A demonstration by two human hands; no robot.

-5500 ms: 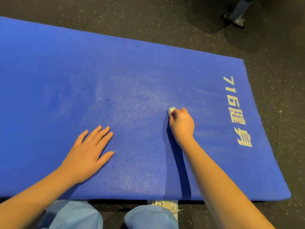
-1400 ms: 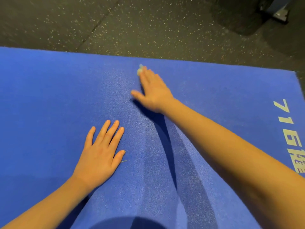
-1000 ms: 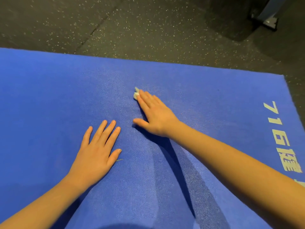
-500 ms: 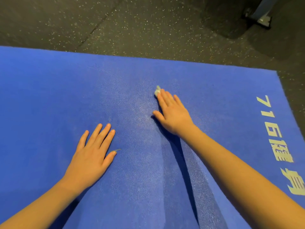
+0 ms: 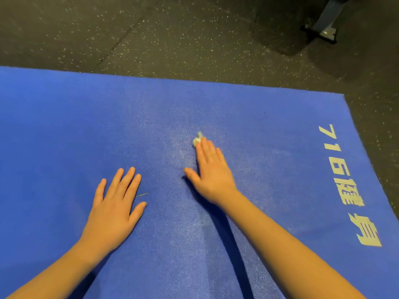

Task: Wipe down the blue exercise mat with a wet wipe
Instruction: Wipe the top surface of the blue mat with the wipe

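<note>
Your right hand (image 5: 212, 171) has drawn the wet wipe (image 5: 197, 140) back from the far edge toward the middle of the blue exercise mat (image 5: 64, 130), while your left hand (image 5: 116, 205) has kept its place.

The main risk is the wipe itself. It is a small wad trapped under your fingertips, not pinched, so a quick change of direction could let it roll out and leave you rubbing bare skin on the mat. So small a wad also cuts a narrow track. Strokes spaced too widely would likely leave dry strips, and the stretch by the pale lettering (image 5: 345, 182) looks easy to miss. A stray thread (image 5: 142, 194) lies between your left thumb and index finger — a pass there may drag it rather than lift it.

Your right arm reaches forward, palm down. Its fingers are straight and close together, pressing on the wipe, and the thumb is splayed left. Your left palm lies flat on the mat, with the fingers straight and slightly apart, holding nothing — it probably braces the mat against the speckled floor (image 5: 194, 39).
</note>
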